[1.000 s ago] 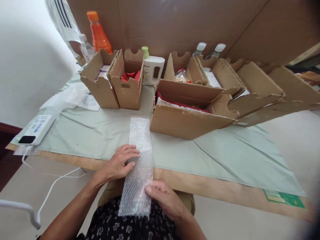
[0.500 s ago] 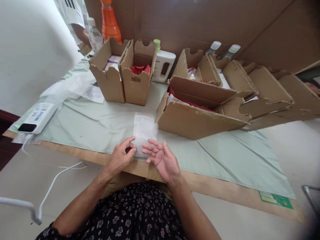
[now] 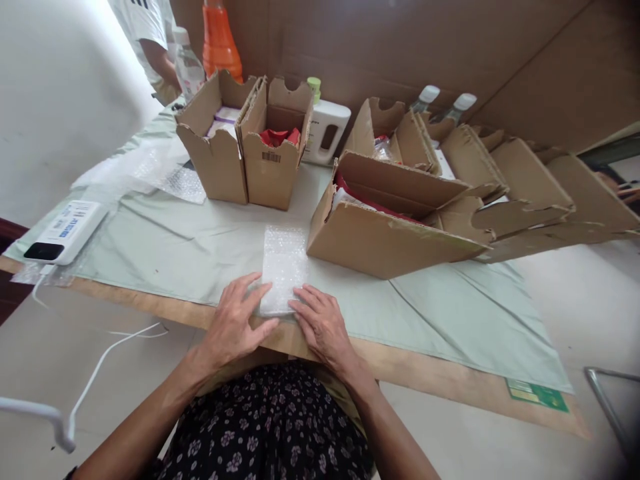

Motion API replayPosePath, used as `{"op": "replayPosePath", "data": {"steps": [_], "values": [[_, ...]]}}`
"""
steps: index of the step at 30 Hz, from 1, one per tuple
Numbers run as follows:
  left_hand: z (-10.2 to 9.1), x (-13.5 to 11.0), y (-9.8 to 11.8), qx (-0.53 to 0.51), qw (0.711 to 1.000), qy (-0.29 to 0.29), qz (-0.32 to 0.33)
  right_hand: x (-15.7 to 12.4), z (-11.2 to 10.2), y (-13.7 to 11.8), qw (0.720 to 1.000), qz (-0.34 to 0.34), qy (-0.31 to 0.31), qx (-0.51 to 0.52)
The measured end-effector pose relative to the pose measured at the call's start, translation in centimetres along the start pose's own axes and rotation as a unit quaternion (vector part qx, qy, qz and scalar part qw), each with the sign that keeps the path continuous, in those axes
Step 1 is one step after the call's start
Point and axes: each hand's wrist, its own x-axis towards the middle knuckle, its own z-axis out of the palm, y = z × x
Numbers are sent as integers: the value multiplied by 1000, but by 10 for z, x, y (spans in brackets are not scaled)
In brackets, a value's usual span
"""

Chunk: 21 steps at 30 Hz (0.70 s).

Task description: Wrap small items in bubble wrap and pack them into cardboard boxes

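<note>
And here's the bubble wrap (image 3: 284, 257), flat on the cloth (image 3: 425, 307) near the counter's (image 3: 425, 371) front edge. Left hand (image 3: 239, 321) at its left side, fingers spread; right hand (image 3: 323, 325) over the near right corner, fingers slightly apart, neither pinching. Light, even pressure looks best here: line up the edges, spare the bubbles.

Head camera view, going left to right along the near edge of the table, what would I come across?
White device → left hand → bubble wrap → right hand → green card.
</note>
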Motion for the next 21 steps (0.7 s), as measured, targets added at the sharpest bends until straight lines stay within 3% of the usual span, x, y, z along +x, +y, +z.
{"op": "replayPosePath", "data": {"steps": [4,8,11,14,18,21], "values": [[-11,-13,2,-49,993,-49,94,-2,-7,-8,996,24,-8,90],[-11,-15,2,-121,991,-60,4,0,-11,-13,977,118,-29,175],[-5,-9,3,-125,987,-59,-78,0,-11,-15,976,140,66,151],[4,-2,3,-96,991,-27,-90,-3,-9,-19,985,67,153,41],[9,-3,3,-36,998,14,-47,-3,-4,-20,998,-32,51,-26],[2,-11,4,-27,999,23,11,1,-2,-18,1000,-18,8,-2]]}}
